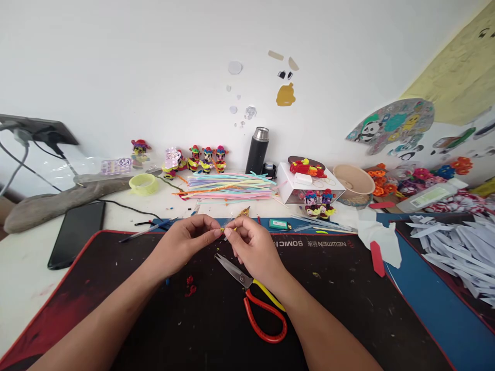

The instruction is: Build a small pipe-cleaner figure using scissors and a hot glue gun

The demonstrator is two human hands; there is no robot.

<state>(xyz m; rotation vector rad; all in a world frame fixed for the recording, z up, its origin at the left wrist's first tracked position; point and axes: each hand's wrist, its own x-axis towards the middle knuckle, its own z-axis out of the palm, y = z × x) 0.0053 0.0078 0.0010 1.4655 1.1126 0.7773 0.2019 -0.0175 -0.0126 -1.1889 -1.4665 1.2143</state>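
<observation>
I pinch a small yellow piece between the thumb and forefinger of my left hand, while my right hand meets it from the other side, its fingertips also closed on it. The piece is so tiny and hidden by my fingers that I can't tell its shape. It sits over the far edge of the dark mat. Just below my right hand lie the scissors, blades nearly closed, one handle red, the other yellow. Red scraps lie to their left. Beyond my hands, pastel pipe cleaners lie in a heap on the worktop, in front of a black flask. A phone rests off to my left.
</observation>
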